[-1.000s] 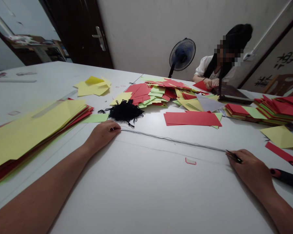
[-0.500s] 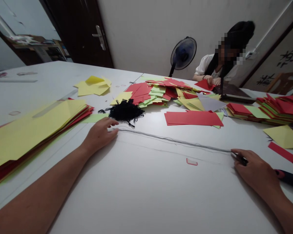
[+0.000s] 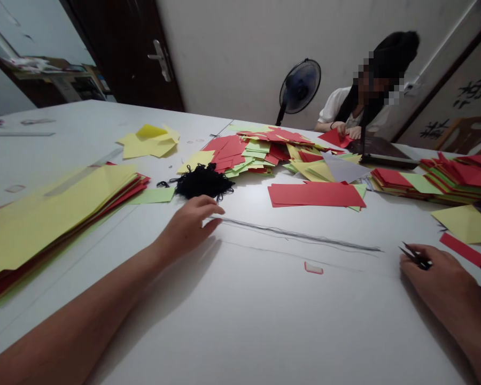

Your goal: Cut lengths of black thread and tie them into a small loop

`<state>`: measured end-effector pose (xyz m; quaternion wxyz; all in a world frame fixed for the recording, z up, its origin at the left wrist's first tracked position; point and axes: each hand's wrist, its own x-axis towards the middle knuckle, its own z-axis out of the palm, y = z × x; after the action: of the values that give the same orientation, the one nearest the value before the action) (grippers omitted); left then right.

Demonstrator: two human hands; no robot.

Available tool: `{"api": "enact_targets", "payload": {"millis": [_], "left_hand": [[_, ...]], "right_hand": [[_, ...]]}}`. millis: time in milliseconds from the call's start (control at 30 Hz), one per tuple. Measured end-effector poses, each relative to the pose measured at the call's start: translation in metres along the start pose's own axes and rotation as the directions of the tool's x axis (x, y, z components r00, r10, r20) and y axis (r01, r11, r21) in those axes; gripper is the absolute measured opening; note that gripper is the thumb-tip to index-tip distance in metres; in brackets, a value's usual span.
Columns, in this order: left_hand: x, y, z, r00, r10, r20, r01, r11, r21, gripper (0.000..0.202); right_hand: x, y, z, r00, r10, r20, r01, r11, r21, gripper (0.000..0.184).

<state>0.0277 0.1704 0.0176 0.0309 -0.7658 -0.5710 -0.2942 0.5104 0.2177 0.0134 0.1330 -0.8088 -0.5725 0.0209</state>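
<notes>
My left hand [image 3: 194,227] hovers near the left end of a dark grey line [image 3: 288,233], which looks like repeated pencil strokes on the white table [image 3: 240,321]. Thumb and fingers are apart, with nothing visible between them. Just behind this hand lies a tangled heap of black cord [image 3: 203,181]. At the right, my right hand [image 3: 443,278] is closed around small dark scissors [image 3: 414,256], whose blades point left and stand slightly apart. The scissors' handles are mostly hidden in the palm. A fainter line runs below the dark one.
Yellow sheets [image 3: 64,214] are stacked at left over red and green ones. Red cards [image 3: 316,194] and a mixed paper pile [image 3: 260,149] lie farther back, with more stacks [image 3: 457,174] at right. Across the table, a person [image 3: 344,115] handles red paper beside a fan [image 3: 300,85].
My left hand has moved right along the line, away from its earlier spot. My right hand with the scissors has drawn right, off the line's end, and the blades now show apart.
</notes>
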Motion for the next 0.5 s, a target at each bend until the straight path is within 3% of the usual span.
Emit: {"api": "enact_targets", "payload": {"millis": [100,300,500], "left_hand": [[0.017,0.015,0.014,0.984,0.109,0.141,-0.102,0.993,-0.057,0.017],[0.049,0.049,0.035,0.944,0.098,0.314,-0.093,0.995,-0.031,0.021],[0.045,0.072,0.055,0.891,0.204,0.405,-0.220,0.975,-0.005,0.032]], "right_hand": [[0.006,0.008,-0.001,1.000,0.003,0.019,-0.002,0.999,-0.040,0.054],[0.013,0.024,0.006,0.999,-0.045,0.012,0.046,0.996,-0.082,0.051],[0.011,0.021,0.009,0.998,-0.064,0.026,0.067,0.990,-0.127,0.055]]}}
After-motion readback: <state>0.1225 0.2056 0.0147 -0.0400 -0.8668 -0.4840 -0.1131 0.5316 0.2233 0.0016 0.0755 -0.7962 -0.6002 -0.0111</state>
